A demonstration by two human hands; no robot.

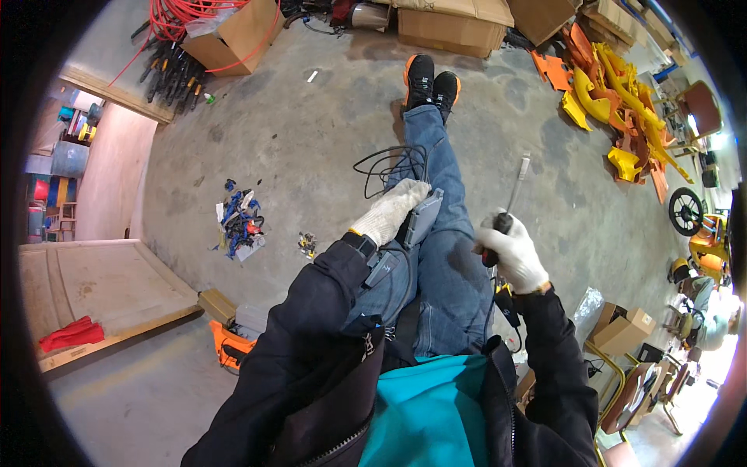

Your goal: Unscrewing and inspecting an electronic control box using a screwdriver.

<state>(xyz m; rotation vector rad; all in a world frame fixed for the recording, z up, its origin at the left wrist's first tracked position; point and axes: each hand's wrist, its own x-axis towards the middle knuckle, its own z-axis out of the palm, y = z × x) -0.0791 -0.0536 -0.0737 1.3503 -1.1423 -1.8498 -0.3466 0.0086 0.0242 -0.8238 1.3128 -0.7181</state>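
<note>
My left hand (397, 210), in a white knit glove, is closed on a flat grey plastic case (424, 216) over my thighs. Its fingers wrap the case's left side, and their tips are partly hidden. My right hand (513, 253), also gloved, grips the black and red handle of a flat-bladed screwdriver (519, 180). The metal blade points up and away from me, apart from the case. Black cable (393, 165) lies looped by my shins, just beyond the left hand. A smaller grey block (381, 268) with a cord rests on my left thigh, beside the wrist.
Blue and red scraps (243, 222) and small metal bits (307, 245) lie on the concrete floor to the left. Yellow and orange plastic parts (615, 101) are heaped far right. Cardboard boxes (451, 31) stand beyond my feet. A wooden panel (101, 280) with red cloth is at left.
</note>
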